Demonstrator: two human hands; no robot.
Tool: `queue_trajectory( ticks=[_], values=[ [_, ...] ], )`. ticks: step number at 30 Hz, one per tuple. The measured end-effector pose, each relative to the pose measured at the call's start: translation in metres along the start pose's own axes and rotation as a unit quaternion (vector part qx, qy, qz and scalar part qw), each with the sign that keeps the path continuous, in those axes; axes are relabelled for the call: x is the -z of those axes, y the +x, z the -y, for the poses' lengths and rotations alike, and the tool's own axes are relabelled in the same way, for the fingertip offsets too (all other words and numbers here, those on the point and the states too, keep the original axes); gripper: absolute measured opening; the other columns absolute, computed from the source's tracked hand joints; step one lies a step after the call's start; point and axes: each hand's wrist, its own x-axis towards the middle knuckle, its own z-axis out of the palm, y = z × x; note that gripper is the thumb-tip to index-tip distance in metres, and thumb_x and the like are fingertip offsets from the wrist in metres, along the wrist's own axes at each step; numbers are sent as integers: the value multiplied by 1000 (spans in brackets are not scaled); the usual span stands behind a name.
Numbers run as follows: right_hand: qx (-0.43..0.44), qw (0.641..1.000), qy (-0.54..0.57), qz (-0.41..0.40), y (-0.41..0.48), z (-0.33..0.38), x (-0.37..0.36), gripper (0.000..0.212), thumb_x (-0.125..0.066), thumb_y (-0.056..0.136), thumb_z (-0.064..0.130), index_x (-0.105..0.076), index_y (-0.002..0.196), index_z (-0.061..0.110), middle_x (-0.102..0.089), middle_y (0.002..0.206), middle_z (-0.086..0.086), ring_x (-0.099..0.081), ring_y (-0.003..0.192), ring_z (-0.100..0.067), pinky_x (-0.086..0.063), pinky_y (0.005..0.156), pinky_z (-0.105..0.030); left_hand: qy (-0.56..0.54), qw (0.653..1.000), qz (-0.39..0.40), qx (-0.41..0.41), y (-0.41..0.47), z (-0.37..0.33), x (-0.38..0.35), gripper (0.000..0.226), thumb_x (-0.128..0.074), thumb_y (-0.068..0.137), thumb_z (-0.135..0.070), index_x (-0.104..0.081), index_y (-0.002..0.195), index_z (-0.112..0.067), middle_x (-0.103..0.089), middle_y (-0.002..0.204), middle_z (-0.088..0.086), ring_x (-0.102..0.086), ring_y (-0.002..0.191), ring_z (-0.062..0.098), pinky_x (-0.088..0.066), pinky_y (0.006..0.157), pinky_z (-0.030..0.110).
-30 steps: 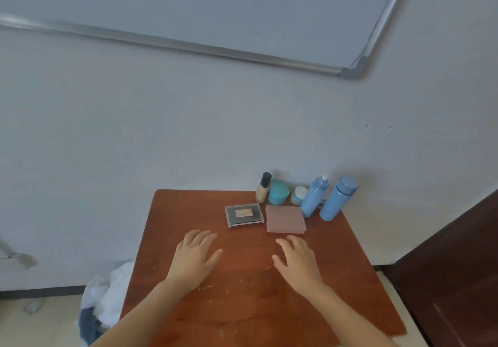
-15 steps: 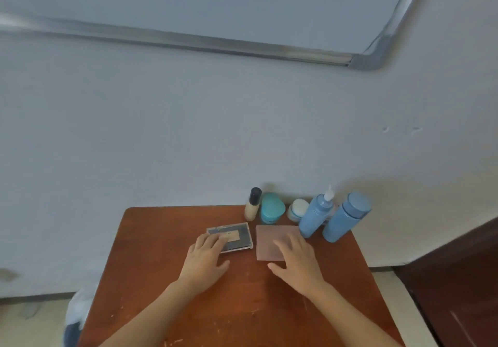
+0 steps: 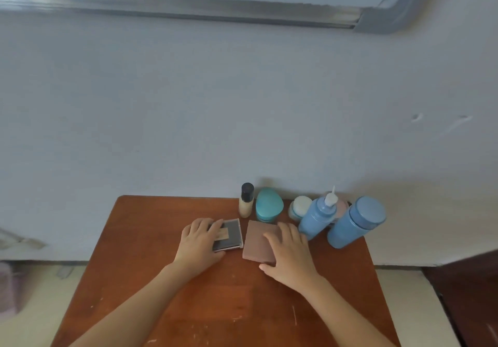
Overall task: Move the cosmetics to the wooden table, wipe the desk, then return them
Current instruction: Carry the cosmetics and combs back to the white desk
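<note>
2 upright: pump btl (image 3: pixel 317 218), capped btl (image 3: pixel 355 224).

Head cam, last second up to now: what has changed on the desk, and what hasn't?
Both hands slid forward over the desk onto the two flat items: the left hand now lies on the dark palette, the right hand on the pink case, thumb at its near edge. No grip shows yet. Palette, case, bottles and jars stayed put.
</note>
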Motion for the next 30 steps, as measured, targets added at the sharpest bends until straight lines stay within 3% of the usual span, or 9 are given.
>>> queue_trajectory(
  ticks=[6,17,23,30],
  values=[
    [-24,1000,-10,-13,0,6,-4,73,-53,75,61,-29,133,24,-39,134,-7,-33,122,-27,-28,96,-40,0,999,8,36,-5,-2,2,72,-56,80,-51,-21,141,-32,-37,138,-2,-33,128,19,-25,109,37],
    [-81,996,40,-29,-24,32,-3,76,-58,72,63,-29,133,28,-37,134,-4,-38,118,-21,-33,97,-35,-16,1000,-8,18,-51,37,10,75,-58,79,-51,-20,142,-32,-38,137,-3,-34,126,18,-27,107,34],
    [-137,988,45,-61,-48,71,7,77,-59,70,64,-29,132,31,-37,132,-1,-36,118,-19,-31,98,-33,-43,997,-35,-49,-68,65,23,74,-57,79,-51,-21,141,-31,-39,135,-3,-34,125,17,-27,105,33],
    [-278,953,95,-80,-107,144,3,76,-59,69,64,-31,133,33,-37,129,2,-35,119,-16,-30,100,-31,-67,981,-27,-179,-97,105,36,73,-57,79,-52,-20,140,-35,-38,136,-7,-33,125,15,-27,107,33]
  ],
)
